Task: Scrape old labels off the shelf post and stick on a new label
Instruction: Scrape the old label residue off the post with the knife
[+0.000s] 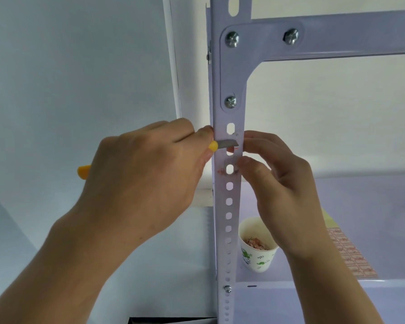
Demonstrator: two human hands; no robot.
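- yellow-handled scraper (227, 143), gripped in the left hand (147, 174), lies crosswise on the upright shelf post (229, 206), just past that hand's fingertips.
- old label residue (221, 171) sits just below the blade.
- right hand (281, 183) curls round the post's opposite edge.

The shelf post (220, 206) is white with a faint lilac cast, punched with a single column of pale holes. Smears of reddish label residue (220, 171) mark it. The knife (226, 143) has a bright yellow handle and a dull grey blade. The screws (232, 39) are shiny silver. The paper cup (257, 258) is white, printed with green leaves and what may be a touch of blue; the scraps (255, 244) inside are pinkish-red. The label sheet (353, 253) shows rows of small red-printed rectangles on white, with a yellow edge. The wall (80, 66) is pale blue-grey.
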